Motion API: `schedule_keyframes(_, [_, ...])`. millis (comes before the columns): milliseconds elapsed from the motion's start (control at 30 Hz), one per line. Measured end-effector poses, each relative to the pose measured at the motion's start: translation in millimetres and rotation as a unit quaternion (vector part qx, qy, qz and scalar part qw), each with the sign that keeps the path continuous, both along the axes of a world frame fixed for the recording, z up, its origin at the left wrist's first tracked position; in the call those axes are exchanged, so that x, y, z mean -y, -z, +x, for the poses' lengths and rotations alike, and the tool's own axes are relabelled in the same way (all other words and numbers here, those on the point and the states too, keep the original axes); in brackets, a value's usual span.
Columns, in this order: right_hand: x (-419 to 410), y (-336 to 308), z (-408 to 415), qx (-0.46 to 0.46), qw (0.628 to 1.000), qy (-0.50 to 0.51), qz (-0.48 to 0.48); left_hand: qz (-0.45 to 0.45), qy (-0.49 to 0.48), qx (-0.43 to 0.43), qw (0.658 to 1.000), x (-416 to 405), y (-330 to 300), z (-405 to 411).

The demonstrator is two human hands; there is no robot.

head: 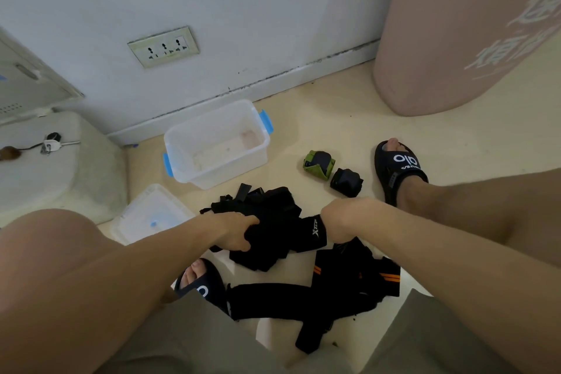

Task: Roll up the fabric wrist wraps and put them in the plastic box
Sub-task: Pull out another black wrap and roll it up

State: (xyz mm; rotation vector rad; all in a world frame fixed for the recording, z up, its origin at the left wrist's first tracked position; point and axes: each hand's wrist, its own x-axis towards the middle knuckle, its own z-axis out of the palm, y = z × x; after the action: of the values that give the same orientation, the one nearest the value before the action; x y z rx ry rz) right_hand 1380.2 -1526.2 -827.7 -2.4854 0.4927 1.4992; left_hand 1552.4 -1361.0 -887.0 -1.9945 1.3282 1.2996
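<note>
A heap of black fabric wrist wraps (pixel 267 206) lies on the floor between my feet. My left hand (pixel 235 231) grips a bunch of black wrap at the heap's left side. My right hand (pixel 337 220) holds the other end of a black wrap with white lettering (pixel 314 232). More black wraps with orange stripes (pixel 358 279) lie nearer to me. Two rolled wraps sit to the right: a green-and-black one (pixel 318 164) and a black one (pixel 346 182). The clear plastic box (pixel 185 136) with blue latches stands open and holds nothing, beyond the heap.
The box's lid (pixel 151 215) lies flat at the left. A white cushioned seat (pixel 60 167) with keys (pixel 51 143) on it is at far left. A pink bin (pixel 455 39) stands at the right by the wall. My feet in black slides (pixel 397 170) flank the heap.
</note>
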Motion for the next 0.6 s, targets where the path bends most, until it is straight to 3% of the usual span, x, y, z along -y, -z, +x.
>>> schedule_keyframes(300, [-14.5,20.7,31.0,0.044,0.996,0.034,0.066,-0.020,0.073,0.035,0.997,29.1,40.8,8.8])
schedule_keyframes(500, [2.5,28.4,42.0,0.046,0.996,0.060,0.056,0.059,0.089,0.015,0.994,44.3,68.2,9.8])
schedule_keyframes(600, [12.4,27.1,43.1,0.045,0.995,0.073,0.055,0.040,0.078,0.019,0.996,53.4,75.9,11.3])
